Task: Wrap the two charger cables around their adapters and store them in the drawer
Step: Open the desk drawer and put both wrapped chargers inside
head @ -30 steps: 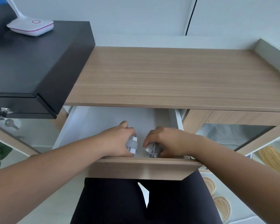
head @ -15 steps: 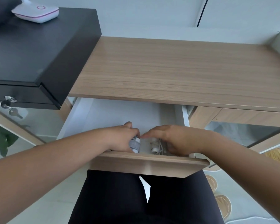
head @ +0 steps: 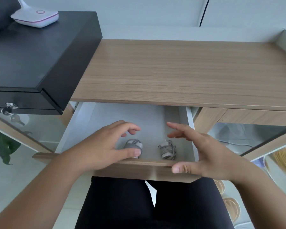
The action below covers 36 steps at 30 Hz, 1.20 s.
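Our left hand [head: 104, 146] hovers with fingers spread and empty, its thumb just over one wrapped charger [head: 133, 146]. Our right hand [head: 203, 154] is wide too, holding nothing. The second wrapped charger [head: 168, 150] lies between them. Both rest in the open drawer [head: 155, 169], near its front.

Pale wall [head: 147, 12] behind a wood-grain desk [head: 180, 71]. At left, a black cabinet [head: 31, 52] bearing a white lamp base [head: 35, 17], keys [head: 12, 111] in its lock. Light tiled floor [head: 31, 162], green plant [head: 3, 146] lower left.
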Motion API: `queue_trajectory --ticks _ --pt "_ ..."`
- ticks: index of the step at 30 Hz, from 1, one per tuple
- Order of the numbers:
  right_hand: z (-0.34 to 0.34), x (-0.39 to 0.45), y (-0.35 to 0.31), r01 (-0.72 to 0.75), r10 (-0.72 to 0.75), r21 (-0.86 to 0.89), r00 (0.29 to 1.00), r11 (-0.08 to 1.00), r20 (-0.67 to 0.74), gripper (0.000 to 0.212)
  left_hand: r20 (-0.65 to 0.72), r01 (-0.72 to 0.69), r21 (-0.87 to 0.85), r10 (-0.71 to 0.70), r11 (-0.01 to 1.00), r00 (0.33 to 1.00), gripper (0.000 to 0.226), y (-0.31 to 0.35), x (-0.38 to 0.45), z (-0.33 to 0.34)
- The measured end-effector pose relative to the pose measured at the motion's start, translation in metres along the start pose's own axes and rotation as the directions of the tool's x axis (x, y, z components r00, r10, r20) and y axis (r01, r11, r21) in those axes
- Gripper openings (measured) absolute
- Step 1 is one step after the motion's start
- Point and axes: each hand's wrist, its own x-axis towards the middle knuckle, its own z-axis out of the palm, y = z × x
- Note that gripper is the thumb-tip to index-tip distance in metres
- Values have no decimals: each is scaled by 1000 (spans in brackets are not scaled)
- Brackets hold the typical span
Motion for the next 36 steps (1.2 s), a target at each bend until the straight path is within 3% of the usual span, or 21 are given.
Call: queue_trajectory --ticks 3,7,12,18,23,27,36 --pt "7 -6 -2 -11 6 -57 996 998 -91 106 -173 -83 137 106 987 979 51 -7 -29 5" --pt "15 -6 0 66 -82 -72 969 995 -233 109 -356 -200 314 311 928 881 43 -21 -40 17" --pt "16 -2 4 48 -119 -183 910 982 -397 104 -501 -101 399 309 911 808 55 -27 -27 21" --pt "21 15 19 -47 -173 -347 800 937 -574 87 -528 71 472 218 879 821 73 -28 -4 28" --pt "30 36 26 -203 -214 -455 674 867 -707 75 -547 136 467 164 874 821 72 -30 19 36" --pt "37 47 31 -353 -107 -430 658 831 -745 68 -532 111 476 185 872 827 70 -31 35 40" --pt "32 69 44 -414 -76 -432 647 801 -759 64 -533 104 499 210 860 820 72 -35 57 43"
